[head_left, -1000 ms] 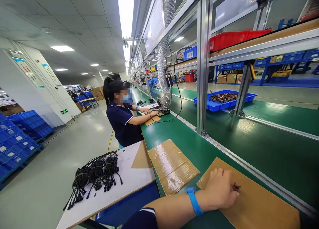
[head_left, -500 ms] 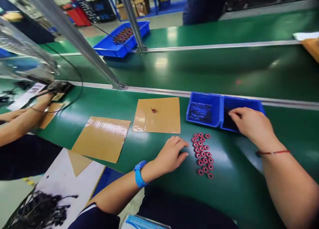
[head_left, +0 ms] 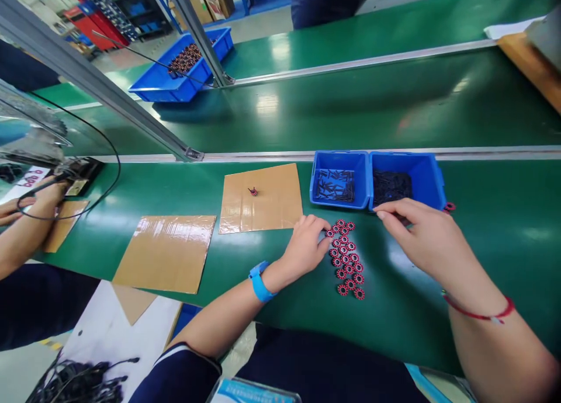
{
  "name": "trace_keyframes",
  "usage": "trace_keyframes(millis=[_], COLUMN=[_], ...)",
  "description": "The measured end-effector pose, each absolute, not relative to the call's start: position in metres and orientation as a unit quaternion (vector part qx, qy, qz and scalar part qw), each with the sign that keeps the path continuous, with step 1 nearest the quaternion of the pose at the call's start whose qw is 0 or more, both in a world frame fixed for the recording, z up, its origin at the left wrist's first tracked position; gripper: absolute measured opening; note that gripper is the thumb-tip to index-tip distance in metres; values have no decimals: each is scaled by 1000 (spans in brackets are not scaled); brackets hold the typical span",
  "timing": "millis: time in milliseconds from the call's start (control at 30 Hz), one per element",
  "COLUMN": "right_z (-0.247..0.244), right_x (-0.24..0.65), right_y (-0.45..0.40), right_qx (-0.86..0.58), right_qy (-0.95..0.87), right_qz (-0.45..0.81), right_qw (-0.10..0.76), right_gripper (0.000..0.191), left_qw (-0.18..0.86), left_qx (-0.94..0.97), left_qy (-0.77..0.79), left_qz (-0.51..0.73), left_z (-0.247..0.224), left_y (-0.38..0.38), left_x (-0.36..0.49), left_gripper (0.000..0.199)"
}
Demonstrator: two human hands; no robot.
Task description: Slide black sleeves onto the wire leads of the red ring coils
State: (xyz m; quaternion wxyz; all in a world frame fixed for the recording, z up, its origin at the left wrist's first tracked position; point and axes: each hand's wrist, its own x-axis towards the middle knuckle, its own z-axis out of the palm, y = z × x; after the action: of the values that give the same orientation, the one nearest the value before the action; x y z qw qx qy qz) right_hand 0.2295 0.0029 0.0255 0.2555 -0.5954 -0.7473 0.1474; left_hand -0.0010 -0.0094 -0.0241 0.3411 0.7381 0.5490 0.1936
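My left hand (head_left: pixel 305 246) is at the upper left of a cluster of small red ring cores with toothed inner edges (head_left: pixel 344 250). Its thumb and index finger close around one red ring core (head_left: pixel 329 233), still at table level. In front of the right blue bin (head_left: pixel 427 181), my right hand (head_left: pixel 421 239) has thumb and index finger pinched together; whatever lies between the tips is too small to make out. That bin holds a heap of small black pieces (head_left: pixel 391 186). Thin dark pieces (head_left: pixel 335 184) lie in the left blue bin (head_left: pixel 313 178).
A cardboard sheet (head_left: pixel 272 198) carries one small red ring part with wire ends (head_left: pixel 253 191). Another cardboard sheet (head_left: pixel 164 254) lies left. A stray red ring (head_left: pixel 450 206) sits beside the right bin. A metal post (head_left: pixel 131 120) slants overhead. A co-worker's arm (head_left: pixel 30 233) is far left.
My right hand has come out of the right bin to its front edge, fingers pinched. My left hand has moved right to the rings and closed on one. The camera view has shifted.
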Motion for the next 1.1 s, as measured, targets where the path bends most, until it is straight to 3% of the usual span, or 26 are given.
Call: trace_keyframes(millis=[167,267,667,1100], right_z=[33,41,32,28], right_x=[210,199,194,194], right_y=[-12,-16,-23,-27], right_qx=[-543,-519,-473,-502], right_qy=[-789,-798,-472,-466], right_qz=[179,205,546,530], right_qw=[226,229,505,501], right_gripper=[16,16,8,7], left_qw=[628,700,744,759], left_qx=[506,434,408,421], left_qy=[458,392,343,351], left_qz=[373,411,404,352], left_z=[3,22,24,24], left_y=[-9,-9,-12,-17], left_x=[-1,5,9,2], left_gripper=[18,22,18,13])
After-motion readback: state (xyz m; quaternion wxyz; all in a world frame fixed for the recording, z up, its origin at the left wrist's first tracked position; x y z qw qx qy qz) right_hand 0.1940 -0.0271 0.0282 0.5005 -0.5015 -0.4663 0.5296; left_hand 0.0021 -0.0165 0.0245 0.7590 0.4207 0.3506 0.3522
